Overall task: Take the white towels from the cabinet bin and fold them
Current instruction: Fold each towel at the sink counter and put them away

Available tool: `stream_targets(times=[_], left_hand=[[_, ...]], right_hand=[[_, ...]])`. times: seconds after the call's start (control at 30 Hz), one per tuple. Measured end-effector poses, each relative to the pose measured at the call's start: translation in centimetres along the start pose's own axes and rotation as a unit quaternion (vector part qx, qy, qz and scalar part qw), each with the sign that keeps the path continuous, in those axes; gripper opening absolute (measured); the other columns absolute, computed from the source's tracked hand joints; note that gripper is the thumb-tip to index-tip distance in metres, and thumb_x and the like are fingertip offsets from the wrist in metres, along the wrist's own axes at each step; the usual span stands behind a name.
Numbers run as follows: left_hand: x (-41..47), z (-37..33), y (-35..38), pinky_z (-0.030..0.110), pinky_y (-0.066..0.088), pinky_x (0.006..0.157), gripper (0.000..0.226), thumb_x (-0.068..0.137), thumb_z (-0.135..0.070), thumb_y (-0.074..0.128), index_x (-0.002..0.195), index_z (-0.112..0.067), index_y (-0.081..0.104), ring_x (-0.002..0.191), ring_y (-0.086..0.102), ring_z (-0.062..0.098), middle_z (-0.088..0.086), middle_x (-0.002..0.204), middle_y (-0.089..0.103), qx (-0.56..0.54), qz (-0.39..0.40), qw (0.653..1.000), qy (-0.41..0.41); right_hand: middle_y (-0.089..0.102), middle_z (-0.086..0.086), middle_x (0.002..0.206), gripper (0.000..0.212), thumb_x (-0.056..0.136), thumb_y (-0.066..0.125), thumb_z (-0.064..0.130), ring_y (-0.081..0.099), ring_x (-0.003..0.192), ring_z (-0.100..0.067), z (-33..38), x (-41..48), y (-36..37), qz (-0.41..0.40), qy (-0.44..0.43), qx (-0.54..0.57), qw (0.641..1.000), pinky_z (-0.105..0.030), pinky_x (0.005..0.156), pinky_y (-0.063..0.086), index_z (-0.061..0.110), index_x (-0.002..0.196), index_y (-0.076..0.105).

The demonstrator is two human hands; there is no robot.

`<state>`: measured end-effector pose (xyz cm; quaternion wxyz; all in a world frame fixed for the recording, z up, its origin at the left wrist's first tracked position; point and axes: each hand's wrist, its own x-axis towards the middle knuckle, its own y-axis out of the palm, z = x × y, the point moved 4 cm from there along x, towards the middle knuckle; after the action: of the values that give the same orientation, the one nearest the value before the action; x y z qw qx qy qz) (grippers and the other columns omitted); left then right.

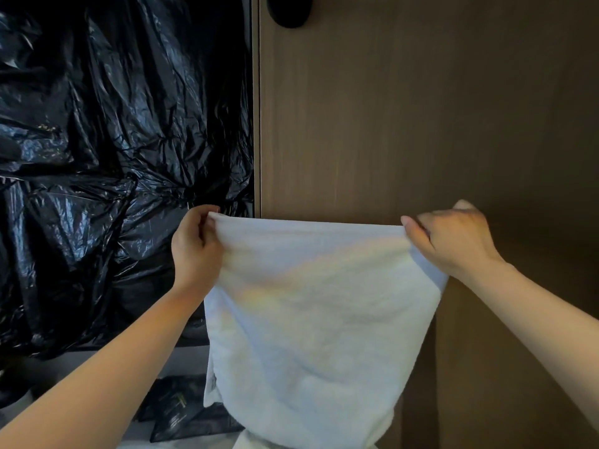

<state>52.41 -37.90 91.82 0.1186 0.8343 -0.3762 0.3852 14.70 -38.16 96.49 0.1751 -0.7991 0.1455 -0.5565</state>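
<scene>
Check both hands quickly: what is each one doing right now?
Left hand: closed, pinching the top left corner of the towel.
Right hand: closed, pinching the towel's top right corner.

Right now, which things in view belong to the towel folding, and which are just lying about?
In the job: white towel, held up by its top corners; left hand; right hand, each pinching a corner.
Lying about: black plastic sheeting; wooden cabinet panel; dark packets at lower left; black knob at top.
</scene>
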Motion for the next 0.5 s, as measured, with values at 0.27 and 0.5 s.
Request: stream_targets(times=[0.27,0.5], left_hand=[[-1.1,0.6,0.5,-0.001,0.037,0.065,0.022,0.097,-0.01,0.048,0.114,-0.017,0.061,0.077,0.053,-0.016,-0.02,0.09,0.058,-0.025,0.01,0.999,-0.018],[-1.7,1.9,0.9,0.0,0.041,0.064,0.017,0.094,-0.014,0.058,0.11,-0.011,0.065,0.078,0.06,-0.006,-0.011,0.09,0.065,-0.069,-0.011,0.994,-0.079]], right_hand=[[0.043,0.004,0.049,0.059,0.096,0.021,0.049,0.044,0.043,-0.018,0.4,-2.5,2.2,0.039,0.043,0.003,0.998,-0.038,0.075,0.045,0.018,0.054,0.048],[0.039,0.004,0.049,0.059,0.094,0.029,0.05,0.037,0.041,-0.013,1.0,-4.1,3.4,0.053,0.112,0.086,0.989,-0.024,0.057,0.035,0.017,0.048,0.042]])
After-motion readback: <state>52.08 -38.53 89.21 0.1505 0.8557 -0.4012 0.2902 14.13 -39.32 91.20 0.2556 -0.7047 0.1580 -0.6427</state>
